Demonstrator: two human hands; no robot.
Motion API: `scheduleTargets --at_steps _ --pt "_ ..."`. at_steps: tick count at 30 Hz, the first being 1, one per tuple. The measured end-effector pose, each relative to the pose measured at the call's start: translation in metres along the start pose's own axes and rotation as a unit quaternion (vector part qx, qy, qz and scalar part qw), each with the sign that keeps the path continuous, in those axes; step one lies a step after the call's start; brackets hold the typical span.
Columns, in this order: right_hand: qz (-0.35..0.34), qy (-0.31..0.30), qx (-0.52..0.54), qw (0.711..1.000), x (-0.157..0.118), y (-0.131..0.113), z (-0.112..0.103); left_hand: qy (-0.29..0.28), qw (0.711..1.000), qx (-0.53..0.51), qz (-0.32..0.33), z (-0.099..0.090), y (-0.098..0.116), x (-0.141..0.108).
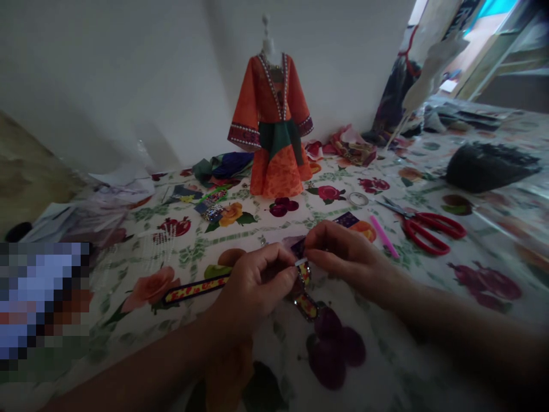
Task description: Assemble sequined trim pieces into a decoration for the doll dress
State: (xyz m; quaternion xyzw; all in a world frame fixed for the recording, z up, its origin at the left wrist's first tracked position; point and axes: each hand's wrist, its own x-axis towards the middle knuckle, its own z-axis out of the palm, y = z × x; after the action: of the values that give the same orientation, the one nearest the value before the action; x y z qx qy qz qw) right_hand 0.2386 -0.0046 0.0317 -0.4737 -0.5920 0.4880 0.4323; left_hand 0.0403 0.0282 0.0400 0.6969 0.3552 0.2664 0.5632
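My left hand is closed, thumb and fingers pinching a patterned ribbon. The ribbon is yellow and red with dark borders; one stretch lies on the table to the left. Its other end hangs below my fingertips, edged with small shiny beads. Close beside it, my right hand has thumb and forefinger pressed together near the ribbon's top edge. Whatever is between those fingertips is too small and dim to make out. A dark purple packet lies just behind the hands, partly covered by them.
Red-handled scissors, a pink stick and a tape roll lie to the right. A small mannequin in an orange dress stands behind. Bead strings and packets of sequins are left; a black bundle sits far right.
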Motion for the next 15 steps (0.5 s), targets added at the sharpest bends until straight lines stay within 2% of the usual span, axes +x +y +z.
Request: scheduleTargets --at_steps 2,5,8,15 --pt "-0.054 0.029 -0.033 0.998 -0.0024 -0.0014 -0.0005 0.004 1.000 0.011 0.004 0.0005 -0.0001 -0.0008" --pt "-0.092 0.003 -0.099 0.991 -0.0064 -0.0033 -0.0001 0.012 0.999 0.039 0.015 0.0020 -0.0007 -0.0021" --pt "-0.086 -0.033 -0.139 0.986 -0.0071 -0.0020 0.0008 0.013 0.998 0.055 0.027 0.0035 -0.0011 -0.0031" --pt "-0.067 -0.048 -0.130 0.988 -0.0029 0.0034 -0.0006 0.002 0.996 0.079 0.034 0.0028 -0.0006 -0.0033"
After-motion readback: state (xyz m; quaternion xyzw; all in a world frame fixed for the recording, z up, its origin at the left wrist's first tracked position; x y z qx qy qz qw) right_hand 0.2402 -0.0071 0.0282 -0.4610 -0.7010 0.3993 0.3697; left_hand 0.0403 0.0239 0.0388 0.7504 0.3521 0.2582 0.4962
